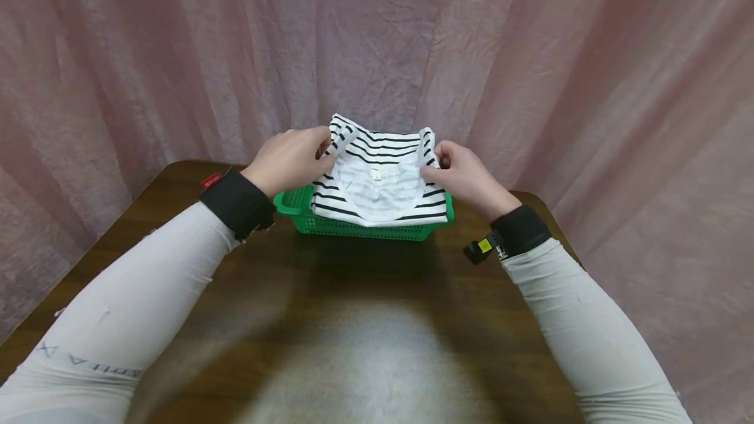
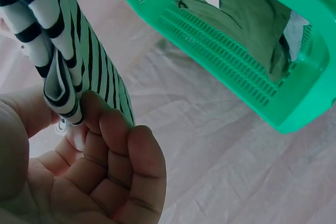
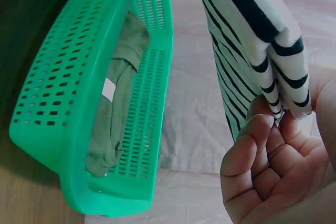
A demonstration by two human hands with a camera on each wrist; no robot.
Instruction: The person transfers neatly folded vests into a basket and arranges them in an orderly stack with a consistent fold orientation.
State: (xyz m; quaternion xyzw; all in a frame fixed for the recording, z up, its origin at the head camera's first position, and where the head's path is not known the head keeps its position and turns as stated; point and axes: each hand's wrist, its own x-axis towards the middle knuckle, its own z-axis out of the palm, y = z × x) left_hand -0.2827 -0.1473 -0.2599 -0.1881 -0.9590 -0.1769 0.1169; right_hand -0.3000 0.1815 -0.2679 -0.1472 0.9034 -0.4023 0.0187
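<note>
A folded white shirt with black stripes (image 1: 377, 208) hangs over a green plastic basket (image 1: 365, 231), its neckline and a small label facing up. My left hand (image 1: 294, 157) pinches the shirt's left edge between thumb and fingers. On the opposite edge, my right hand (image 1: 465, 172) pinches the cloth the same way. Both wrist views show the layered fabric gripped at its folded edge, apart from the basket. Inside the basket lies a folded olive-green garment (image 3: 118, 98) with a white tag, and a bit of grey cloth (image 2: 295, 32) shows beside it in the left wrist view.
The basket stands toward the far side of a dark brown wooden table (image 1: 365, 319). Behind the table hangs a pink curtain (image 1: 377, 38). Black straps (image 1: 235, 205) circle both wrists, and a small camera (image 1: 478, 248) sticks out from the right one.
</note>
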